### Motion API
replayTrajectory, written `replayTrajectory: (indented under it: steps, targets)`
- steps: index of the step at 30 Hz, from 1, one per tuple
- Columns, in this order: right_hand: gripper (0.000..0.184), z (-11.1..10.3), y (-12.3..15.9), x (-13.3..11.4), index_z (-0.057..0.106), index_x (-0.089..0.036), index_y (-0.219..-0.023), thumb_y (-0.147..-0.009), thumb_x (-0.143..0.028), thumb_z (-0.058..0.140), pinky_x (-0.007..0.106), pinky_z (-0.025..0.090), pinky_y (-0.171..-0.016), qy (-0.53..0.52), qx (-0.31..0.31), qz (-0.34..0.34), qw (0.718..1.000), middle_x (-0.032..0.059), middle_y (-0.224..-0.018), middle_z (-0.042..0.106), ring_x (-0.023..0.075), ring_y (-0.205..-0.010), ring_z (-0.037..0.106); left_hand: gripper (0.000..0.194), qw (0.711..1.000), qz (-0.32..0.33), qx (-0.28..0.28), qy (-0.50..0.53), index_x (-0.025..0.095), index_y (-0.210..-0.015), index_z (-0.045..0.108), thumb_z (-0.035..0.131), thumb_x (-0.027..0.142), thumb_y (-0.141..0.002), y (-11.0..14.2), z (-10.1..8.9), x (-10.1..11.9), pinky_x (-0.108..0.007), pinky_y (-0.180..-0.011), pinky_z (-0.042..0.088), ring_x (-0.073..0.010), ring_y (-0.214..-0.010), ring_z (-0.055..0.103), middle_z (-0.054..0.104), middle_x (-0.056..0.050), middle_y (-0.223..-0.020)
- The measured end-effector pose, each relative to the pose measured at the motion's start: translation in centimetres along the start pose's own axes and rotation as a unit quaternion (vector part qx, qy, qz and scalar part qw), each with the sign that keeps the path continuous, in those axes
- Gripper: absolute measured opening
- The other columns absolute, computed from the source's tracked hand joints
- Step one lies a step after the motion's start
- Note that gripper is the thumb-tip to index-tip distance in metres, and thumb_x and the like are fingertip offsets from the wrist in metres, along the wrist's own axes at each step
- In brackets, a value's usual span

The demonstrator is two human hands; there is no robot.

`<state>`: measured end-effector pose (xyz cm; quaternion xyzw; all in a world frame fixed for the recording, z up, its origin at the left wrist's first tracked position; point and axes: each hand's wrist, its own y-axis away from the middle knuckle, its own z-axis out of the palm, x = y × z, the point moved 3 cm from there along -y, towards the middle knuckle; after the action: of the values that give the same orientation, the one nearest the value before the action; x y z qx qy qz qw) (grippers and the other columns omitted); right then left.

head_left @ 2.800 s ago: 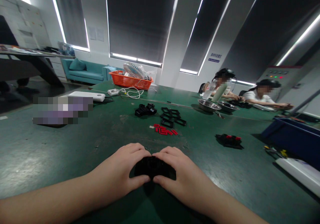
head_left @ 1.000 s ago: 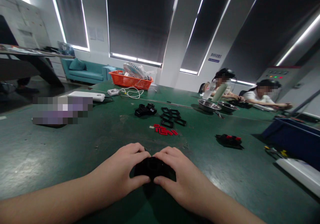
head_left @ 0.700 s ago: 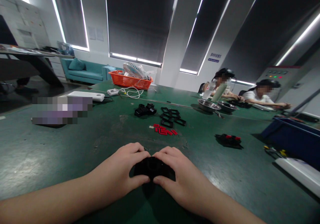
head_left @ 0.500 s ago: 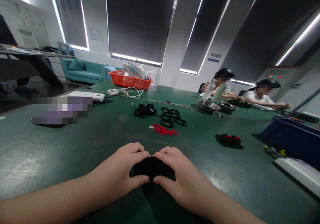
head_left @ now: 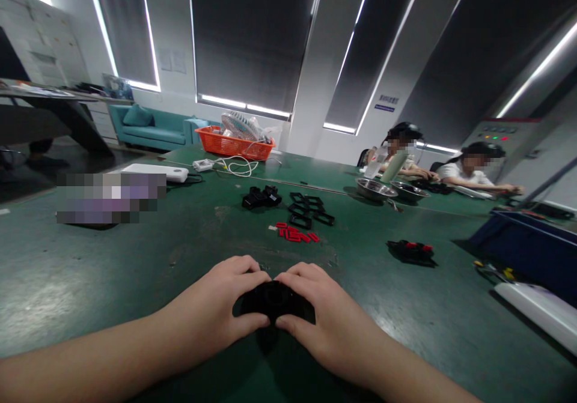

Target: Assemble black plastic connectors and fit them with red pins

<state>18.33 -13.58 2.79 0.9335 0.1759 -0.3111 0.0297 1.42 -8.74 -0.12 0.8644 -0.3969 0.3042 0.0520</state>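
Observation:
Between my two hands is a black plastic part [head_left: 276,298], low over the green table [head_left: 189,259]; its details are lost in shadow. My left hand [head_left: 234,301] grips its left side, thumb in front and fingers behind. From the right, my right hand [head_left: 315,307] holds it the same way, and the fingertips of both hands nearly meet. Beyond them lie several small red pieces [head_left: 295,233] in a loose group. Several black rectangular frames [head_left: 301,220] are behind those, beside a cluster of black parts [head_left: 261,197]. A black part with red pieces [head_left: 412,251] sits to the right.
An orange basket [head_left: 237,143] with a fan stands at the back, near a white cable [head_left: 241,166]. Left are a white power bank [head_left: 157,173] and a blurred-out item [head_left: 110,202]. Metal bowls [head_left: 376,190], two people and a blue bin [head_left: 527,247] are on the right.

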Motion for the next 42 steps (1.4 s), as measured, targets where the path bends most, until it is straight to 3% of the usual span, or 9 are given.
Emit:
replayTrajectory:
  steps: [23,42]
  targets:
    - [0.023,-0.08,0.05,-0.19,0.068,-0.021,-0.099,-0.078,-0.011,0.070,0.033,0.040,-0.093,-0.003,0.002,0.000,1.000,0.0040,-0.105,0.062,0.0204,-0.105,0.052,0.017,1.000,0.006,0.005,-0.001,0.024,-0.098,0.067,0.066,0.021,-0.081,0.17,-0.10,0.05,-0.043,-0.099,0.043,-0.0266,-0.109,0.055,0.060,-0.005,-0.113]
    - [0.034,-0.01,-0.12,0.23,0.067,-0.022,-0.111,-0.078,-0.013,0.068,0.035,0.040,-0.097,-0.001,0.001,-0.011,1.000,0.0055,-0.111,0.063,0.0215,-0.108,0.053,0.039,1.000,0.008,0.004,-0.023,0.023,-0.116,0.063,0.071,0.026,-0.078,0.33,-0.17,0.08,-0.046,-0.101,0.044,-0.0304,-0.117,0.054,0.059,-0.009,-0.125]
